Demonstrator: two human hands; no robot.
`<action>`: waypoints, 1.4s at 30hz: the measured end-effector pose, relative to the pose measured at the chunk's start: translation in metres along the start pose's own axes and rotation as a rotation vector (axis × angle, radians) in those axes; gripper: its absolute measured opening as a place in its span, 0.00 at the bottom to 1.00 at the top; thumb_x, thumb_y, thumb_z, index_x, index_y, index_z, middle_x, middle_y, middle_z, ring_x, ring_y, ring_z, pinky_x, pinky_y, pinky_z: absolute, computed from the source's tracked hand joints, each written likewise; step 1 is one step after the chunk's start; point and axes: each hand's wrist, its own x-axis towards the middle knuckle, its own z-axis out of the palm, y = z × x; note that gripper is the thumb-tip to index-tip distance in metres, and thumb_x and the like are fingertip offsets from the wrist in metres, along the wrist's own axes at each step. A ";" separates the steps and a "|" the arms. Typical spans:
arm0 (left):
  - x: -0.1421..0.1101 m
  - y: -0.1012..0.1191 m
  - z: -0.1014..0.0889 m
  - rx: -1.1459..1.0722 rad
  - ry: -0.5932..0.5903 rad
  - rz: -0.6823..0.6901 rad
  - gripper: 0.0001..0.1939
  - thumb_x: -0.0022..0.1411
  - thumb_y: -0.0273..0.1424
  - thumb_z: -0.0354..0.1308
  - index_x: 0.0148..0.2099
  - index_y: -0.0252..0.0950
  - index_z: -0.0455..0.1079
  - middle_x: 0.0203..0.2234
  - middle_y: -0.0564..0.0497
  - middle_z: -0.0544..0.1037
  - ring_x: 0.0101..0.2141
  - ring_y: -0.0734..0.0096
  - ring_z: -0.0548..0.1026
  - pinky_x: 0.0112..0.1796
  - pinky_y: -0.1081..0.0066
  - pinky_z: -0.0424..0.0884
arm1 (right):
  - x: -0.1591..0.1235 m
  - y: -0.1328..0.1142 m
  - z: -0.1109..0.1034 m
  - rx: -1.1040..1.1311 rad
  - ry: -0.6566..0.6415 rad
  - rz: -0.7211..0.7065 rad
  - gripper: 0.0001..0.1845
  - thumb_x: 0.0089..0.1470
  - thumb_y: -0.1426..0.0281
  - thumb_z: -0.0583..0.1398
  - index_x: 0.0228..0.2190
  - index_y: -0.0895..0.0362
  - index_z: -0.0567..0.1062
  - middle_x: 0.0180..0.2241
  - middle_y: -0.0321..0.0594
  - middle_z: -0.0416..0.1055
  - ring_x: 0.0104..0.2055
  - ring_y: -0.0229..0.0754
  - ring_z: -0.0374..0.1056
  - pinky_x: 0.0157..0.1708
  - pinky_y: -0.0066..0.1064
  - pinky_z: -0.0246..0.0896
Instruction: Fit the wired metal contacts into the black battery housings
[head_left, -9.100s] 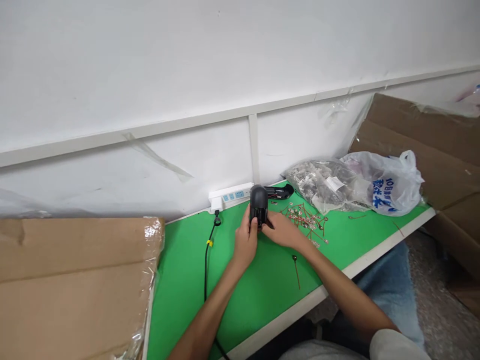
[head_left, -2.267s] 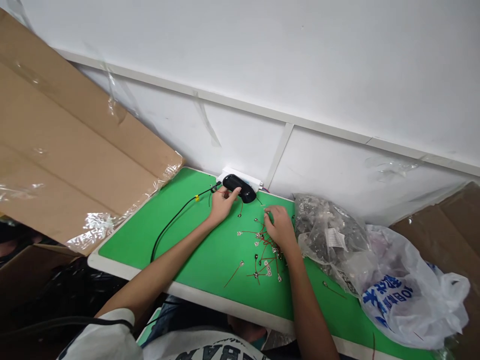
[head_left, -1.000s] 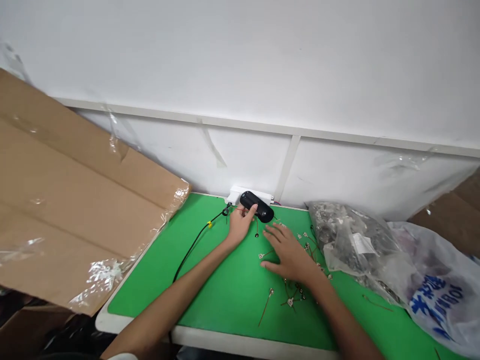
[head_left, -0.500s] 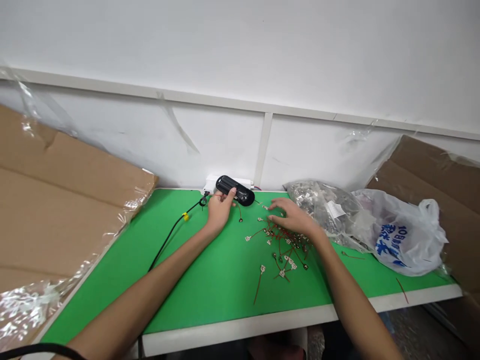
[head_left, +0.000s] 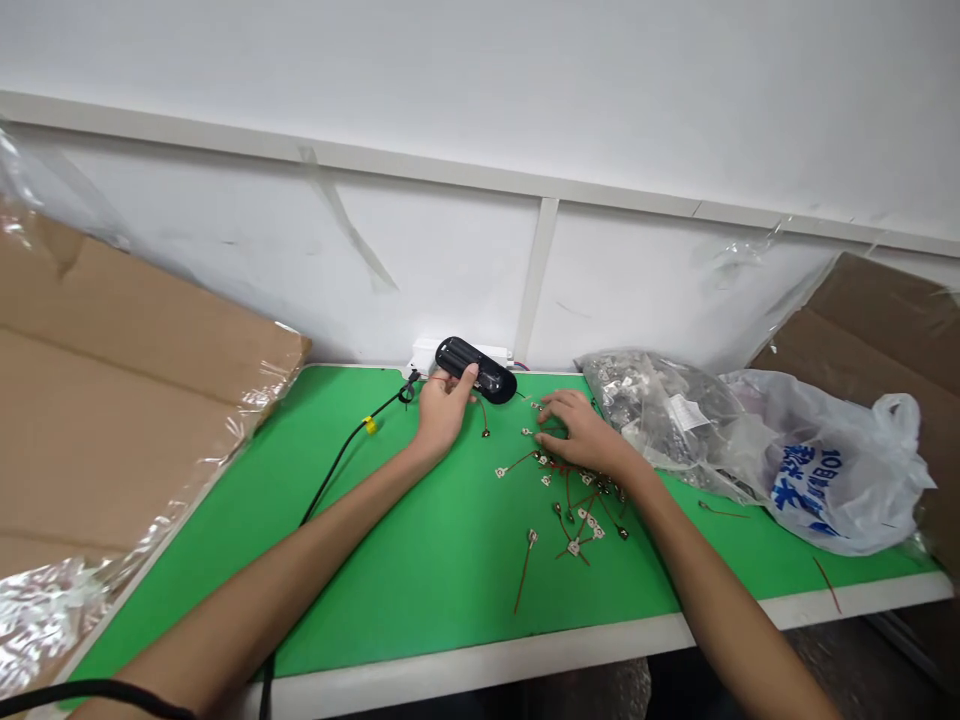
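Note:
My left hand is closed on a long black plastic housing with rounded ends, thumb on top and fingers beneath. A thin red wire with a small dark metal end hangs below it. My right hand hovers low at the pile of small metal-and-white parts with red wires, thumb and fingers bent and apart. Just left of its fingertips lies a small white-ended part. The hand covers some of the pile. One loose wired part lies nearer the front edge.
Behind the housing is a white box-like unit. A black cable with a yellow tag runs forward. Right stand a clear bag of metal parts and a white plastic bag. Cardboard flanks the green tabletop.
The view has shifted slightly. My left hand still holds the black housing in nearly the same place, and my right hand stays by the pile with its fingers a little more bent.

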 end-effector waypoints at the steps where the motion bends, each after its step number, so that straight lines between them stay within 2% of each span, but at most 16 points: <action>1: 0.000 0.000 0.000 0.000 -0.003 -0.001 0.23 0.61 0.50 0.67 0.44 0.34 0.78 0.31 0.48 0.80 0.26 0.68 0.75 0.29 0.70 0.71 | 0.000 0.000 0.001 0.019 -0.011 0.002 0.09 0.59 0.65 0.66 0.42 0.53 0.76 0.52 0.47 0.74 0.62 0.55 0.64 0.63 0.53 0.60; 4: 0.000 -0.001 0.000 0.010 -0.014 0.018 0.23 0.62 0.49 0.67 0.46 0.34 0.78 0.33 0.48 0.81 0.30 0.66 0.77 0.33 0.69 0.72 | 0.003 -0.004 0.007 0.062 -0.019 -0.001 0.02 0.64 0.70 0.60 0.39 0.52 0.74 0.50 0.44 0.75 0.60 0.50 0.65 0.63 0.50 0.59; 8: -0.002 0.003 0.002 -0.011 -0.002 0.091 0.22 0.64 0.48 0.65 0.49 0.35 0.77 0.37 0.48 0.82 0.36 0.63 0.78 0.38 0.69 0.74 | 0.006 -0.016 0.009 0.086 0.034 0.019 0.04 0.66 0.71 0.57 0.39 0.53 0.73 0.49 0.45 0.75 0.58 0.50 0.66 0.59 0.47 0.63; 11: -0.006 0.006 0.003 -0.011 -0.028 0.069 0.24 0.64 0.50 0.64 0.49 0.35 0.76 0.33 0.48 0.81 0.33 0.63 0.78 0.33 0.69 0.73 | 0.006 -0.029 0.004 0.144 0.103 0.062 0.06 0.68 0.68 0.56 0.42 0.52 0.73 0.44 0.42 0.76 0.49 0.48 0.71 0.52 0.42 0.68; 14: -0.013 0.009 0.004 0.005 -0.064 0.022 0.26 0.63 0.54 0.63 0.49 0.36 0.75 0.31 0.48 0.79 0.29 0.64 0.75 0.27 0.71 0.71 | 0.006 -0.044 0.000 0.236 0.225 0.096 0.06 0.68 0.66 0.57 0.41 0.51 0.74 0.40 0.39 0.77 0.43 0.45 0.73 0.47 0.38 0.70; 18: -0.024 0.012 0.006 0.004 -0.014 0.018 0.25 0.64 0.53 0.62 0.51 0.38 0.70 0.32 0.50 0.75 0.28 0.67 0.72 0.24 0.72 0.67 | 0.006 -0.056 -0.001 0.382 0.353 0.150 0.06 0.66 0.64 0.60 0.39 0.52 0.75 0.37 0.38 0.78 0.38 0.42 0.74 0.42 0.35 0.72; 20: -0.032 0.013 0.007 -0.036 -0.013 0.014 0.23 0.65 0.51 0.62 0.51 0.39 0.70 0.34 0.50 0.75 0.31 0.67 0.73 0.27 0.72 0.69 | 0.006 -0.058 -0.002 0.420 0.378 0.178 0.06 0.65 0.65 0.61 0.38 0.53 0.76 0.36 0.38 0.77 0.36 0.41 0.74 0.39 0.33 0.71; 23: -0.043 0.015 0.009 -0.129 -0.081 -0.015 0.22 0.66 0.49 0.61 0.53 0.38 0.70 0.40 0.49 0.77 0.38 0.65 0.75 0.38 0.69 0.73 | 0.005 -0.059 -0.004 0.375 0.404 0.158 0.05 0.64 0.66 0.61 0.38 0.53 0.76 0.35 0.37 0.77 0.35 0.40 0.73 0.36 0.31 0.70; 28: -0.052 0.018 0.009 -0.066 -0.265 -0.070 0.23 0.66 0.49 0.62 0.52 0.35 0.72 0.39 0.50 0.77 0.38 0.66 0.74 0.41 0.69 0.71 | 0.002 -0.063 -0.006 0.157 0.357 0.045 0.04 0.65 0.69 0.59 0.37 0.53 0.75 0.34 0.39 0.76 0.35 0.41 0.73 0.39 0.33 0.68; 33: -0.049 0.017 0.009 -0.026 -0.314 -0.074 0.24 0.66 0.48 0.61 0.53 0.34 0.71 0.38 0.50 0.77 0.38 0.66 0.73 0.40 0.69 0.70 | 0.000 -0.060 -0.006 0.068 0.269 0.020 0.05 0.67 0.70 0.58 0.41 0.53 0.75 0.38 0.40 0.78 0.37 0.42 0.74 0.41 0.33 0.67; 38: -0.052 0.024 0.011 0.043 -0.416 -0.075 0.24 0.66 0.48 0.60 0.53 0.34 0.71 0.38 0.50 0.77 0.37 0.65 0.73 0.39 0.68 0.69 | -0.001 -0.055 -0.012 -0.018 0.226 -0.031 0.08 0.70 0.70 0.56 0.44 0.55 0.75 0.41 0.42 0.78 0.42 0.45 0.74 0.43 0.34 0.66; 42: -0.053 0.025 0.011 0.079 -0.440 -0.066 0.24 0.66 0.49 0.60 0.52 0.34 0.71 0.38 0.49 0.78 0.38 0.63 0.74 0.40 0.67 0.69 | 0.000 -0.054 -0.014 -0.109 0.186 -0.077 0.08 0.70 0.71 0.55 0.45 0.55 0.75 0.42 0.43 0.79 0.44 0.47 0.74 0.45 0.36 0.64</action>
